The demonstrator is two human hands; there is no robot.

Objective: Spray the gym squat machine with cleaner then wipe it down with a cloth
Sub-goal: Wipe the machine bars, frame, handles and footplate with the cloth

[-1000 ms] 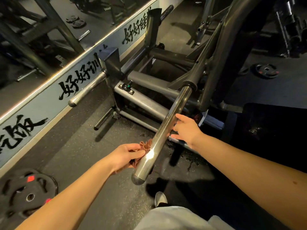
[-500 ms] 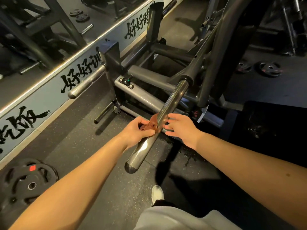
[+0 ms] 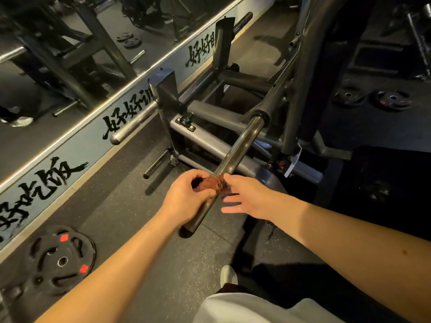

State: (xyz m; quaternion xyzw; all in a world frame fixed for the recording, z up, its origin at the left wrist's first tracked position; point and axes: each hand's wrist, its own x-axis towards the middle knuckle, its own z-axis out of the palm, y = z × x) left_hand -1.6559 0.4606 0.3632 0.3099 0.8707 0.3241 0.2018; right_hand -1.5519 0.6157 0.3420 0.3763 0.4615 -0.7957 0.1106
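Along the left wall a long mirror (image 3: 58,54) is mounted, and beneath it runs a pale band (image 3: 77,150) painted with black brush characters. Below that, on the dark rubber floor (image 3: 130,206), a black weight plate (image 3: 60,262) with red marks is laid flat. Further right, the grey frame of the squat machine (image 3: 210,141) is set close to the wall, with a short chrome peg (image 3: 133,122) projecting leftwards from an upright post. A longer chrome bar (image 3: 235,155) is angled out from the frame towards the camera. A reddish-brown cloth (image 3: 213,183) is wrapped over its lower half and gripped there by the curled fingers of the left hand (image 3: 186,199). The right hand (image 3: 249,199) is held just beside the bar, fingers spread and straight, the index fingertip touching the cloth's edge. At the far right, two more plates (image 3: 349,95) are laid on the floor beyond a black mat (image 3: 384,190).
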